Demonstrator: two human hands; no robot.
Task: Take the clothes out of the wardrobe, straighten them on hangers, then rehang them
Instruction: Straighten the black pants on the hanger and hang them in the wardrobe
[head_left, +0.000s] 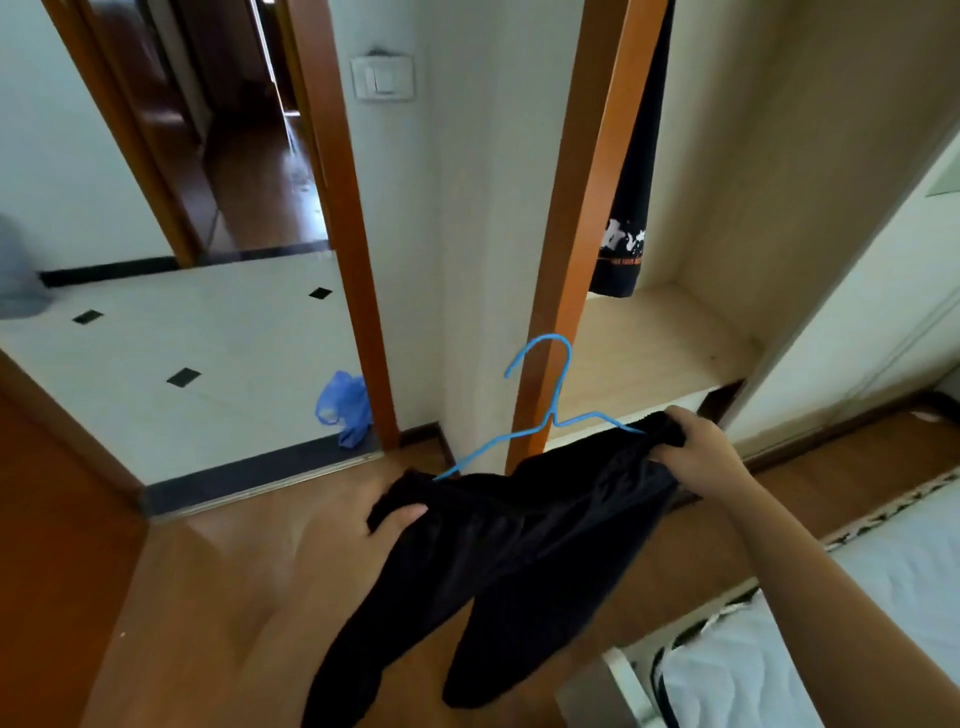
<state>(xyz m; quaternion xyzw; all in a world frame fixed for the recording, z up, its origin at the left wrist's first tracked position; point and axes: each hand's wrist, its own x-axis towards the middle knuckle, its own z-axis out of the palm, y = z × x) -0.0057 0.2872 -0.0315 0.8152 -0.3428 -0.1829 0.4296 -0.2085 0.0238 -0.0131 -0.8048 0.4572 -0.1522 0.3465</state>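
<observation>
Brown wood floor (208, 571) ran underfoot and met a dark sill at the doorway, beyond which lay white tiles (208, 322) set with small black diamonds. An orange-brown door frame (348, 234) stood at the left of a narrow strip of white wall, and a switch (383, 78) sat high on that wall. At the foot of the frame a blue bag (345, 405) slumped, partly on the sill. Farther back a second doorway opened onto a darker room with more wood flooring. Something grey and blurred (15, 270) showed at the far left edge; I could not tell what it was.

To the right the wardrobe stood open behind its orange-brown post (576, 234), with pale walls and a light wooden shelf (660, 338) inside. A black shirt (631, 208) with a white and orange print hung there, its hem just above the shelf. At the lower right lay the corner of a bed (883, 597) with a white cover.

In front of the wardrobe the person held black trousers (519, 545) out over the floor, outside the wardrobe. The hands were set well apart, each clamped on one end of the waistband: the left hand (384, 525) with its thumb over the cloth, the right hand (701, 447) with fingers curled over the bunched fabric. A blue wire hanger (550, 395) rose from the waistband between them, its hook up and crossing the post, its arms running down into the cloth at either side. The two legs hung down loose.
</observation>
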